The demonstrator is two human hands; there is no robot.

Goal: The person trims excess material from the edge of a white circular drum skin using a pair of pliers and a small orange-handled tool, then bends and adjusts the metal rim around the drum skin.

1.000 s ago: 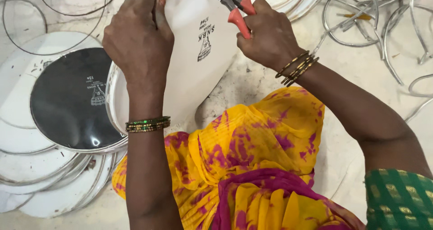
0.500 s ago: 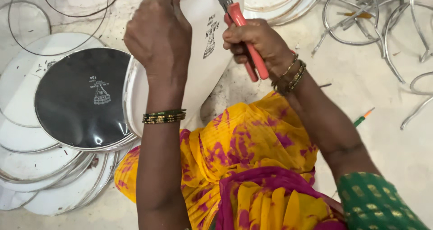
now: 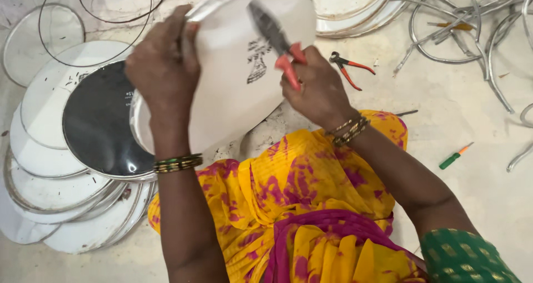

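Head view: left hand [image 3: 164, 66] grips the rim of a white round drum skin [image 3: 233, 66], tilted over the lap. Right hand [image 3: 319, 91] clenched around red-handled pliers [image 3: 277, 41], blurred, nose against the skin's face. Black skin [image 3: 100, 122] on a stack of white skins [image 3: 39, 149] at left. Second pliers [image 3: 350, 69] and green screwdriver [image 3: 454, 157] on the floor at right.

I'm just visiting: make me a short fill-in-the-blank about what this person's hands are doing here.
The right hand grips pliers with ___ handles.
The left hand steadies a round ___ disc with a metal rim.
A second pair of pliers lies on the ___.
Beside the pile lies a ___ disc.

Missing: red; white; floor; black
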